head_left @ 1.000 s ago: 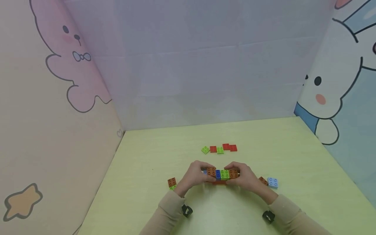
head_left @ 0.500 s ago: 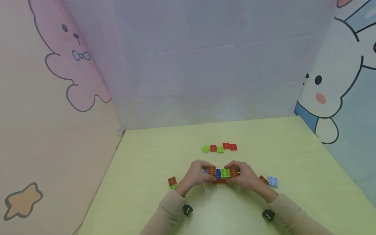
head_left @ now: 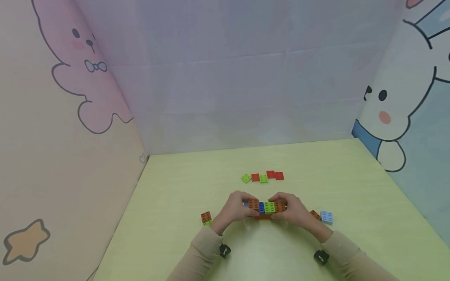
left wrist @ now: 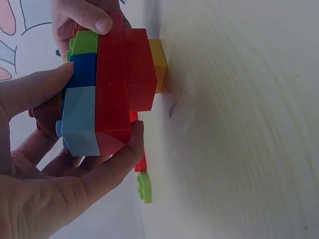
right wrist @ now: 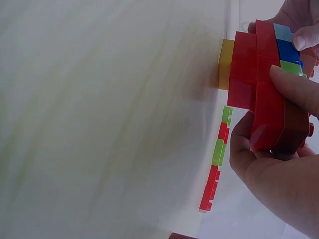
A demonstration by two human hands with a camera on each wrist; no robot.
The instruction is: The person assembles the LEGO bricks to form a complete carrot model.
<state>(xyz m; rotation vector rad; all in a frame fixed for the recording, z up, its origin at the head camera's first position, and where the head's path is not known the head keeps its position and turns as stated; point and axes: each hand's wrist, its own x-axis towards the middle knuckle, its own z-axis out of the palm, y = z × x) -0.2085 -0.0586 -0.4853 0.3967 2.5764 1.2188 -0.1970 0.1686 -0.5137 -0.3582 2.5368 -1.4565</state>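
Both hands hold a stepped toy-brick build (left wrist: 112,94) between them over the middle of the table. The left hand (head_left: 234,210) grips its left end, thumb on the near side and fingers curled behind. Gripping the right end the same way is the right hand (head_left: 293,210). Along the top run a light blue brick (left wrist: 79,119), a dark blue brick (left wrist: 83,70), a lime green brick (head_left: 269,208) and a brown brick (head_left: 280,207). Another brown brick (head_left: 253,204) sits higher, by the left fingers. Underneath are red bricks (right wrist: 244,69), with a yellow brick (right wrist: 226,64) lowest.
On the pale green table (head_left: 168,187), flat red pieces (head_left: 255,177) and lime green pieces (head_left: 246,178) lie in a row behind the hands. A brown brick (head_left: 206,217) with a green one lies left. To the right are a light blue brick (head_left: 326,217) and a brown brick (head_left: 314,214).
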